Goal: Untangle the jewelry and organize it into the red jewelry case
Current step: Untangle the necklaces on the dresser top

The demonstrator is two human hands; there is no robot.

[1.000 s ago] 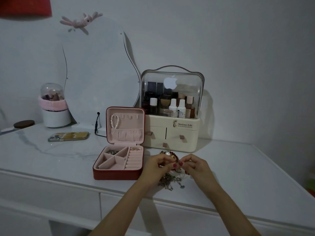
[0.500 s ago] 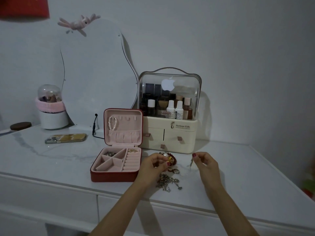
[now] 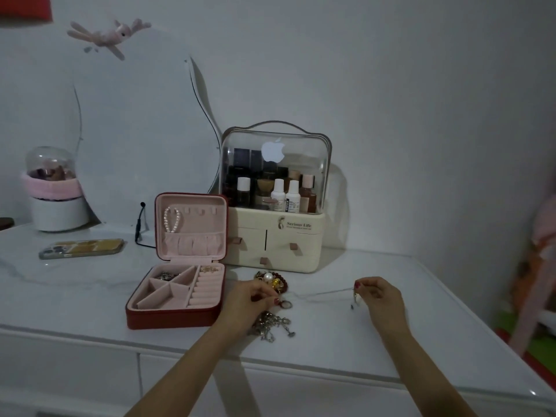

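The right hand [image 3: 379, 299] has drawn a pinched chain [image 3: 325, 292] rightward, clear of the pile [image 3: 272, 325] the left hand [image 3: 251, 302] pins, fingers curled; it's nearly untangled.

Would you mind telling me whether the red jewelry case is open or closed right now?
Open. The red jewelry case has its lid standing upright, showing the pink lining, a pearl bracelet hanging inside the lid, and the divided tray below.

The red jewelry case [image 3: 173, 318] has a pale pink lining; a white pearl bracelet [image 3: 171, 219] hangs in its lid. Right of the case, a cream cosmetics organizer [image 3: 272, 240] stands on the white marble-veined tabletop [image 3: 75, 278].
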